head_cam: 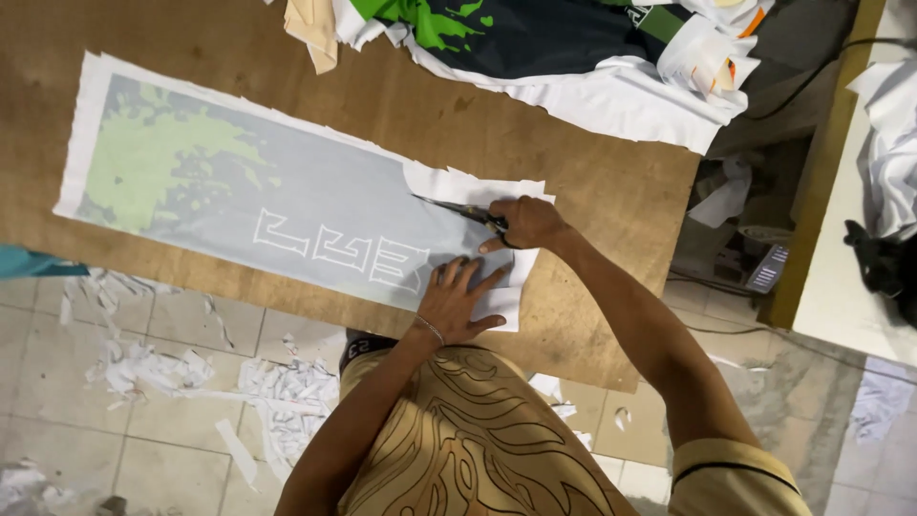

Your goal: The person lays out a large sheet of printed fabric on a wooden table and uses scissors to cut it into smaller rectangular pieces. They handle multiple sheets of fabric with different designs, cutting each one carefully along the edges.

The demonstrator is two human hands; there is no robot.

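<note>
Left hand [458,301], nearest the camera, lies flat with fingers spread on the printed sheet [267,205], near the surface's [592,182] near edge. Right hand [525,222] has its fingers closed around scissors [468,211], blades parted and pointing into the sheet's white margin. Sheet runs lengthwise toward the left edge. Printed fabric [535,38] is heaped at the far edge. Paper scraps [277,401] litter the floor.

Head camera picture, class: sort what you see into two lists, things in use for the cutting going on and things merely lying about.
In use:
- right hand holding scissors
- left hand pressing the printed sheet flat
- wooden table under the sheet

Lying about:
- green, dark and white cloth pile at the table's far edge
- paper scraps on the tiled floor
</note>
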